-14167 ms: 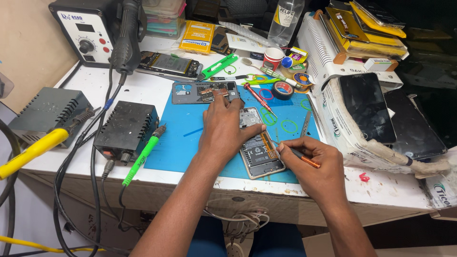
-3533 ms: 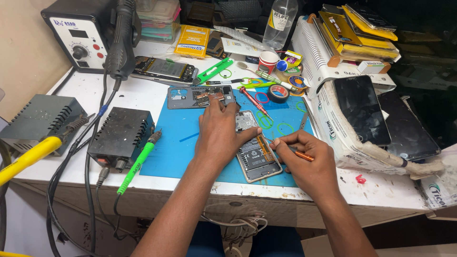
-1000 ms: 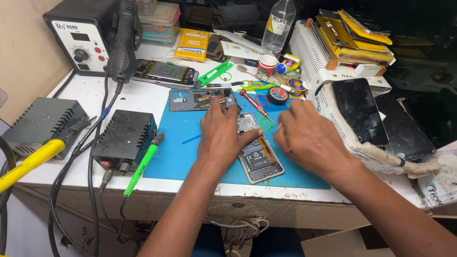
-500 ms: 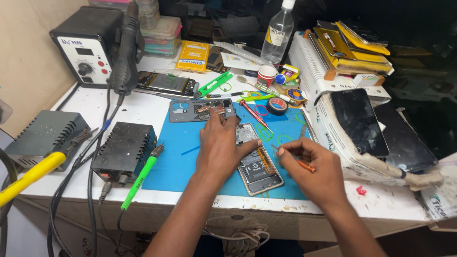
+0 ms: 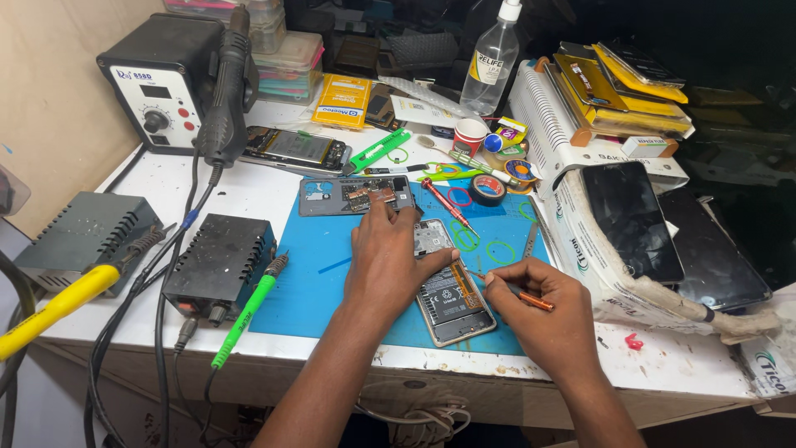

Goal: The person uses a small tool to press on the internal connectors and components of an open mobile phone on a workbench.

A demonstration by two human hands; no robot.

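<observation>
1. The left hand (image 5: 385,261) lies flat, palm down, on the blue mat (image 5: 332,282), its fingers spread; the thumb presses against the left edge of an opened phone (image 5: 450,286), steadying it without gripping anything.
2. The phone lies back-side up with its cover off, battery and board showing, on the mat near the front edge of the worktop (image 5: 249,195), between the two hands.
3. The right hand (image 5: 543,307) is pinched closed around a thin screwdriver (image 5: 518,290) with an orange handle; the metal tip points left toward the phone's right edge, at or just beside it.
4. Above the left hand's fingertips, a grey phone frame (image 5: 352,195) lies at the top of the mat, touching or almost touching the fingers.
5. A red screwdriver (image 5: 444,203) and a few green rubber bands (image 5: 497,251) are scattered on the mat to the upper right of the phone.
6. To the left, off the mat, sits a black soldering station (image 5: 220,261) with a green-handled iron (image 5: 249,311) leaning beside it.
7. Farther back stands a hot-air station (image 5: 166,79), its nozzle handle hanging at its side, with another phone (image 5: 294,149) lying just in front.
8. At the right, two dark phone screens (image 5: 634,220) rest on a white box.
</observation>
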